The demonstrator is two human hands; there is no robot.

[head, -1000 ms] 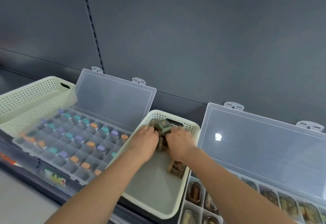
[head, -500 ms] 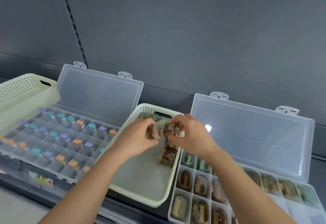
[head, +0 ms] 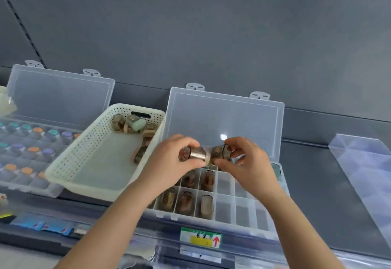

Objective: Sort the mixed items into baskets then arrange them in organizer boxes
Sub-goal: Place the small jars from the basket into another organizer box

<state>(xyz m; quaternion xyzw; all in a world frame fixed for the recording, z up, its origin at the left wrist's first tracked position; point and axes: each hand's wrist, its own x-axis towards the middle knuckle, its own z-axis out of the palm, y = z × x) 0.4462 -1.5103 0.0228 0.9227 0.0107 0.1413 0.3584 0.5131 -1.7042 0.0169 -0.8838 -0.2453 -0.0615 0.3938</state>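
Note:
My left hand (head: 169, 163) grips a small brown clear-cased item (head: 193, 153). My right hand (head: 248, 160) pinches a second brown item (head: 220, 152) end to end with the first. Both hover over the right organizer box (head: 243, 209), whose left compartments hold several similar brown items (head: 187, 200); its lid stands open behind. A cream perforated basket (head: 84, 158) to the left holds several more brown items and a pale green one (head: 138, 124) at its far end.
A second open organizer box (head: 31, 163) at left holds several small jars with teal, orange and purple caps. A clear plastic divider (head: 364, 173) stands at right. A dark shelf back panel rises behind. A green price label (head: 201, 240) sits on the shelf edge.
Both hands lifted two brown items out of the basket and carried them right, over the right organizer box. The view shifted right as well.

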